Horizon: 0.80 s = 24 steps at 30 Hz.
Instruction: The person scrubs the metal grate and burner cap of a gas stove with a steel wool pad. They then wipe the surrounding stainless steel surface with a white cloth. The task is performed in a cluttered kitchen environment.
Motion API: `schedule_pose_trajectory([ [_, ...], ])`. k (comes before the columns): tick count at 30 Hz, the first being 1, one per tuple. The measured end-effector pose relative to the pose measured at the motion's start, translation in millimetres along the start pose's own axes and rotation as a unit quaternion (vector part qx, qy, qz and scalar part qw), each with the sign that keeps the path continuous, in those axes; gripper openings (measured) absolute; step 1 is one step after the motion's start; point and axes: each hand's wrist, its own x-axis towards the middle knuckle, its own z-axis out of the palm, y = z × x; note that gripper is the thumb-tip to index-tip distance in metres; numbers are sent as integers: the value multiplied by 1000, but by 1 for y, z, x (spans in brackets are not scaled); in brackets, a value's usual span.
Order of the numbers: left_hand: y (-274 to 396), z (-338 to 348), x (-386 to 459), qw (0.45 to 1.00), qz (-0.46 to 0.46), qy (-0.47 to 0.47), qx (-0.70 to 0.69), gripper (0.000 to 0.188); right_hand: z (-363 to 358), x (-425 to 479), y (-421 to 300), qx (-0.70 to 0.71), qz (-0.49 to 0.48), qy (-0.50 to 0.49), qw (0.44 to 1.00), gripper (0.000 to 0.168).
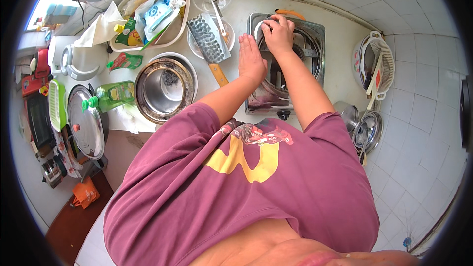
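A single-burner metal gas stove (322, 40) stands before me on the counter, its top stained. My left hand (253, 57) lies along the stove's left edge, fingers straight and close together, with nothing seen in it. My right hand (279, 34) is over the back left part of the stove, fingers bent down by a white curved rim (257, 31) and a dark scouring pad or similar dark thing; whether it grips either is hidden. An orange hose (291, 14) runs behind the stove. A black knob (283, 115) sits on its front.
Left of the stove are a cleaver (210, 38) across a clear bowl, stacked metal pots (165, 88), a green detergent bottle (116, 95) and a packed white basket (184, 26). Right stand a strainer basket (388, 66) and metal lids (375, 129). A tiled wall (425, 81) borders the counter.
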Motion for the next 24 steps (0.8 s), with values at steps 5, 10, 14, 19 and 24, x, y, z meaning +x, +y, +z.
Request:
schedule_pose_trajectory([
  [5,7,6,31,997,20,49,58,74,-2,15,0,1,12,-74,997,10],
  [10,-7,26,65,988,29,59,143,68,-1,45,8,-67,35,-130,989,16],
  [14,-7,20,64,998,21,31,56,70,12,51,7,-121,69,-104,985,17],
  [19,-14,30,67,995,6,99,11,83,17,45,-18,-95,8,-155,983,18],
  [24,-4,14,58,997,-37,39,-52,94,-3,57,4,-142,27,-174,974,23],
])
